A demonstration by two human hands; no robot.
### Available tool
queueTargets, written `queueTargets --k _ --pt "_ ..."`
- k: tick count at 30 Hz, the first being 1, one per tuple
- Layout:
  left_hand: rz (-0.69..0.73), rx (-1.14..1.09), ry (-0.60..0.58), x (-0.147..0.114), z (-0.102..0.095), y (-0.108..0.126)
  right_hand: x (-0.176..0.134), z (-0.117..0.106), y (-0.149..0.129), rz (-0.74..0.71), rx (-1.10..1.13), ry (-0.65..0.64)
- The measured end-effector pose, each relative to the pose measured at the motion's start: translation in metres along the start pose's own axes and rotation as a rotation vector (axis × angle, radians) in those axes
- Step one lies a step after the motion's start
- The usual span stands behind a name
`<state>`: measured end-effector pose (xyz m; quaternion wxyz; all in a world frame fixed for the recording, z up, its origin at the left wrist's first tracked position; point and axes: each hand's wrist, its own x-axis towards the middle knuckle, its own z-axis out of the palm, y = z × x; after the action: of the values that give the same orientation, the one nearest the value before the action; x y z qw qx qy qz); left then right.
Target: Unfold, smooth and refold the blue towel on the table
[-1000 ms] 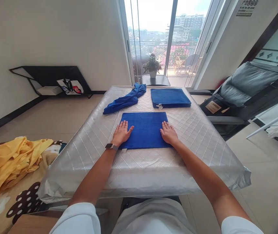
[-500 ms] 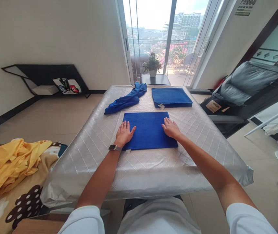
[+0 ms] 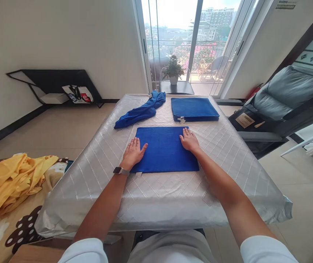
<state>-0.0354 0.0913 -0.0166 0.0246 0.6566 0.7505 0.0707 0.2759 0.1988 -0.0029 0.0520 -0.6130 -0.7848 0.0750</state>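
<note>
One flat blue towel (image 3: pixel 164 153): lies across the middle of the silver-covered table (image 3: pixel 173 199), smooth and squared, its long edges running side to side; how many layers it has, I cannot tell.
Left hand (image 3: pixel 133 152): open, palm down over the towel's left edge, fingers pointing away from the body, thumb spread out onto the blue.
Right hand (image 3: pixel 189 140): open too, laid over the right edge close to the far corner, its thumb resting on the towel.
Left wrist: wears a watch (image 3: pixel 117 170) with a dark square face.
White tag (image 3: pixel 138 175): pokes out from under the near edge, toward the left corner.
Crumpled blue towel (image 3: pixel 142 111): sits in a long twist beyond the flat one, to the left.
Towel stack (image 3: pixel 195 106): several blue layers, neatly aligned, at the far right of the table.
Far side: a potted plant (image 3: pixel 173 68) stands on a chair (image 3: pixel 177 88) before the glass door (image 3: pixel 170 25).
Right of the table: a grey armchair (image 3: pixel 279 95).
Left of the table: a heap of yellow cloth (image 3: pixel 11 182), low down.
</note>
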Motion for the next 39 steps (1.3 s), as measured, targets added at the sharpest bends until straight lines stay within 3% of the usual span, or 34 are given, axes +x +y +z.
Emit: queueTargets --k 4,7,10,14,17,20,22,24,32,35,39 --pt "-0.047 0.045 0.021 -0.003 -0.007 -0.005 -0.001 -0.002 -0.002 0.000 0.027 0.003" --pt "0.008 0.071 0.072 -0.007 -0.014 0.007 0.000 -0.002 -0.003 0.004 0.060 0.002" --pt "0.245 0.042 0.039 -0.006 -0.017 0.046 0.000 -0.001 -0.003 0.001 0.082 0.000" --pt "0.498 -0.041 -0.049 0.016 -0.010 0.125 -0.001 -0.002 -0.002 -0.007 0.076 0.005" --pt "0.509 -0.112 -0.082 0.042 0.000 0.177 -0.003 -0.003 0.000 -0.031 0.055 0.013" --pt "0.429 -0.148 -0.094 0.061 0.009 0.196 -0.003 -0.003 0.001 -0.034 0.044 0.013" --pt "0.399 -0.143 -0.097 0.066 0.012 0.189 -0.003 -0.003 0.001 -0.024 0.042 0.005" --pt "0.370 -0.124 -0.101 0.067 0.012 0.166 -0.002 -0.004 -0.001 -0.014 0.042 0.000" --pt "0.029 -0.045 -0.049 0.068 -0.005 0.033 -0.001 -0.005 -0.001 0.004 0.019 -0.012" --pt "-0.011 -0.055 -0.023 0.067 -0.003 0.014 -0.001 -0.005 -0.002 0.007 0.001 -0.022" --pt "-0.020 -0.083 -0.003 0.067 0.002 0.014 0.003 -0.011 -0.004 0.019 -0.043 -0.074"
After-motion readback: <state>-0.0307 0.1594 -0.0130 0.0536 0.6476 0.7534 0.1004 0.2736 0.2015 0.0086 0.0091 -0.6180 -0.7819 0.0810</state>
